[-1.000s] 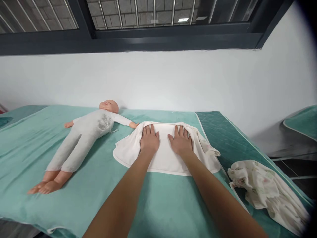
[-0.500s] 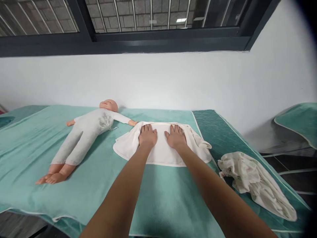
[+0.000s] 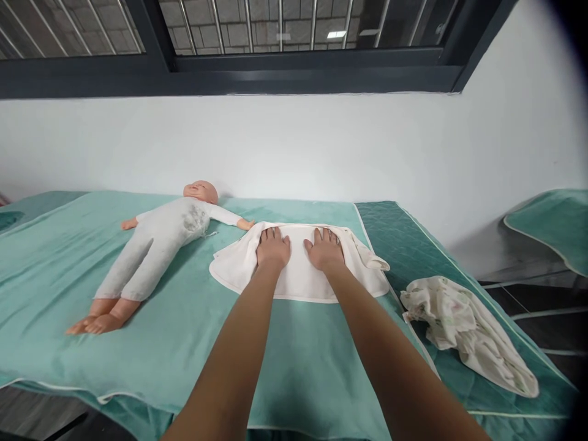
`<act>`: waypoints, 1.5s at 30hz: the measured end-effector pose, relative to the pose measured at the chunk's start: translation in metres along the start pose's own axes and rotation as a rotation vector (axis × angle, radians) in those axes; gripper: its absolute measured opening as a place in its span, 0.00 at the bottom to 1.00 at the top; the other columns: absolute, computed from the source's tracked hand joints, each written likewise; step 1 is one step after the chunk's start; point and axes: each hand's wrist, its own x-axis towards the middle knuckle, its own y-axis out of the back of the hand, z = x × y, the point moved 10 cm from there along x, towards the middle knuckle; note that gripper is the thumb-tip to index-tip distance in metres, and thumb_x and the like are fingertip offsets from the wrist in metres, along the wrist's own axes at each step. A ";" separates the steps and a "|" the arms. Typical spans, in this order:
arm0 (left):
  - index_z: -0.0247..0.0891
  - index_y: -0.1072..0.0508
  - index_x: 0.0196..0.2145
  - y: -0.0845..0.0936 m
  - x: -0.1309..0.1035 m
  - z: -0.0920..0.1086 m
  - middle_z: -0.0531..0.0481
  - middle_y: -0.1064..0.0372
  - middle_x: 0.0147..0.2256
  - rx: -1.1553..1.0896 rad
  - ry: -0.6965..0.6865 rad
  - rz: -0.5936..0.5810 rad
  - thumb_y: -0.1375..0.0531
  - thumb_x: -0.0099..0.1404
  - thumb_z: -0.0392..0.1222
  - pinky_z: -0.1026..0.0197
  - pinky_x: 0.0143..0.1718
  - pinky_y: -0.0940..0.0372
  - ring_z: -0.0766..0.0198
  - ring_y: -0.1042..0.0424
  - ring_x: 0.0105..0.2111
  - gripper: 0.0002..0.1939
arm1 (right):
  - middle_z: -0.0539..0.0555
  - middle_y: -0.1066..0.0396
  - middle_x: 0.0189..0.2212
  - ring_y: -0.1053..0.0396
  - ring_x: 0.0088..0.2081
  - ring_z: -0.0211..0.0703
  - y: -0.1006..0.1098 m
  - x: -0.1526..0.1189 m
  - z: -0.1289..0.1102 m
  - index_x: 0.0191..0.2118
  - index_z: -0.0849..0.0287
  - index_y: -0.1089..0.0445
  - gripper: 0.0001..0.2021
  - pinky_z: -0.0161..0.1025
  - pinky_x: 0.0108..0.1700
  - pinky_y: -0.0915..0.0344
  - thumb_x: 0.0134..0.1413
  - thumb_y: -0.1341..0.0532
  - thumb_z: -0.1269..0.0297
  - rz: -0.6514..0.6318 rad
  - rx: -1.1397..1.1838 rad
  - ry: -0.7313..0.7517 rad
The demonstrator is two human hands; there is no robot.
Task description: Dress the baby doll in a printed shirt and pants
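A white cloth garment (image 3: pixel 298 278) with a curved lower edge lies spread on the green bed cover (image 3: pixel 294 349). My left hand (image 3: pixel 273 248) rests flat on its left part, fingers stretched toward the wall. On the right part lies my right hand (image 3: pixel 324 250), palm down with its fingers spread. Neither hand grips the fabric. The garment's far right side is bunched in folds. To the left, a baby doll (image 3: pixel 158 236) in a white suit lies on its back, its near hand close to the garment's upper left edge.
A crumpled white printed cloth (image 3: pixel 463 327) lies on the darker green quilted cover (image 3: pixel 390 229) at the right. Behind the bed stands a white wall (image 3: pixel 285 147) under a dark window frame (image 3: pixel 312 76). Another green-covered surface (image 3: pixel 551 226) shows at the far right.
My hands stay flat on the garment in nearly the same place. The camera view has shifted slightly; doll and cloths lie as before.
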 end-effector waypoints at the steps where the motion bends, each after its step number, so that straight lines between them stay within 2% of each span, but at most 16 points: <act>1: 0.29 0.46 0.68 0.000 0.000 0.000 0.37 0.50 0.68 -0.002 -0.001 -0.001 0.59 0.73 0.51 0.45 0.68 0.52 0.45 0.53 0.69 0.33 | 0.60 0.61 0.72 0.60 0.70 0.60 0.000 0.000 0.000 0.73 0.60 0.57 0.34 0.54 0.68 0.56 0.68 0.60 0.47 -0.001 -0.002 -0.002; 12: 0.27 0.47 0.69 0.000 -0.002 0.000 0.37 0.51 0.69 -0.025 0.000 -0.010 0.59 0.73 0.50 0.44 0.68 0.53 0.45 0.54 0.69 0.34 | 0.60 0.63 0.72 0.59 0.70 0.58 -0.002 -0.001 0.000 0.73 0.60 0.58 0.34 0.54 0.68 0.57 0.68 0.61 0.47 -0.010 -0.052 -0.011; 21: 0.27 0.44 0.67 0.000 -0.003 -0.002 0.35 0.49 0.68 -0.086 -0.004 0.011 0.57 0.73 0.50 0.43 0.68 0.51 0.43 0.52 0.68 0.32 | 0.61 0.56 0.71 0.55 0.69 0.60 -0.001 -0.003 -0.002 0.72 0.61 0.53 0.33 0.54 0.66 0.52 0.69 0.60 0.48 0.065 -0.105 0.019; 25: 0.25 0.39 0.64 0.014 -0.008 0.005 0.33 0.42 0.64 -0.138 -0.038 0.072 0.56 0.74 0.49 0.44 0.66 0.47 0.44 0.48 0.66 0.29 | 0.68 0.47 0.66 0.49 0.65 0.64 0.013 -0.017 -0.018 0.66 0.65 0.43 0.27 0.57 0.62 0.49 0.70 0.59 0.56 0.177 -0.156 0.104; 28: 0.34 0.34 0.60 0.038 -0.027 0.002 0.41 0.34 0.59 -0.206 -0.116 0.133 0.57 0.76 0.47 0.54 0.63 0.42 0.56 0.38 0.61 0.25 | 0.67 0.37 0.57 0.43 0.60 0.58 0.022 -0.029 -0.038 0.59 0.63 0.36 0.22 0.54 0.60 0.47 0.70 0.59 0.66 0.226 -0.201 0.249; 30: 0.39 0.32 0.57 0.059 -0.050 -0.012 0.47 0.31 0.57 -0.257 -0.191 0.206 0.56 0.76 0.46 0.60 0.63 0.42 0.62 0.35 0.58 0.21 | 0.64 0.32 0.52 0.38 0.55 0.54 0.024 -0.035 -0.048 0.55 0.61 0.34 0.19 0.50 0.57 0.44 0.68 0.56 0.71 0.234 -0.226 0.333; 32: 0.39 0.29 0.52 0.089 -0.083 -0.036 0.47 0.29 0.53 -0.322 -0.317 0.409 0.53 0.75 0.43 0.57 0.63 0.42 0.60 0.35 0.57 0.17 | 0.63 0.31 0.49 0.36 0.52 0.53 0.026 -0.037 -0.052 0.53 0.61 0.32 0.17 0.48 0.52 0.40 0.66 0.53 0.73 0.240 -0.243 0.375; 33: 0.39 0.28 0.51 0.097 -0.097 -0.053 0.45 0.29 0.52 -0.305 -0.319 0.471 0.51 0.74 0.42 0.54 0.62 0.41 0.57 0.34 0.56 0.16 | 0.63 0.31 0.48 0.35 0.51 0.53 0.027 -0.037 -0.053 0.52 0.62 0.32 0.16 0.47 0.51 0.39 0.65 0.53 0.74 0.246 -0.246 0.384; 34: 0.38 0.28 0.50 0.101 -0.108 -0.075 0.43 0.29 0.51 -0.259 -0.259 0.515 0.49 0.73 0.42 0.51 0.60 0.41 0.54 0.34 0.55 0.15 | 0.63 0.31 0.49 0.35 0.51 0.54 0.029 -0.037 -0.055 0.51 0.62 0.32 0.16 0.47 0.50 0.39 0.64 0.52 0.75 0.252 -0.244 0.389; 36: 0.32 0.28 0.50 0.104 -0.123 -0.121 0.37 0.31 0.50 -0.158 -0.037 0.581 0.45 0.70 0.45 0.45 0.58 0.40 0.47 0.35 0.54 0.16 | 0.63 0.32 0.51 0.36 0.53 0.55 0.033 -0.035 -0.061 0.52 0.62 0.32 0.18 0.48 0.51 0.39 0.62 0.52 0.78 0.264 -0.223 0.400; 38: 0.30 0.28 0.48 0.100 -0.130 -0.147 0.35 0.32 0.50 -0.074 0.119 0.555 0.42 0.67 0.48 0.43 0.56 0.40 0.43 0.37 0.54 0.19 | 0.61 0.34 0.56 0.37 0.55 0.53 0.036 -0.034 -0.074 0.54 0.60 0.33 0.20 0.47 0.51 0.39 0.61 0.52 0.79 0.269 -0.194 0.421; 41: 0.33 0.27 0.45 0.092 -0.131 -0.154 0.37 0.33 0.52 -0.012 0.194 0.480 0.42 0.67 0.48 0.43 0.53 0.38 0.42 0.38 0.53 0.16 | 0.57 0.35 0.58 0.34 0.53 0.47 0.038 -0.029 -0.100 0.58 0.56 0.36 0.21 0.41 0.47 0.36 0.62 0.50 0.75 0.250 0.014 0.428; 45: 0.36 0.29 0.40 0.096 -0.134 -0.140 0.41 0.32 0.44 -0.075 0.105 0.524 0.42 0.67 0.45 0.48 0.47 0.36 0.48 0.35 0.46 0.10 | 0.52 0.28 0.46 0.29 0.40 0.42 0.023 -0.019 -0.121 0.55 0.53 0.35 0.16 0.38 0.42 0.34 0.63 0.48 0.65 0.165 0.638 0.356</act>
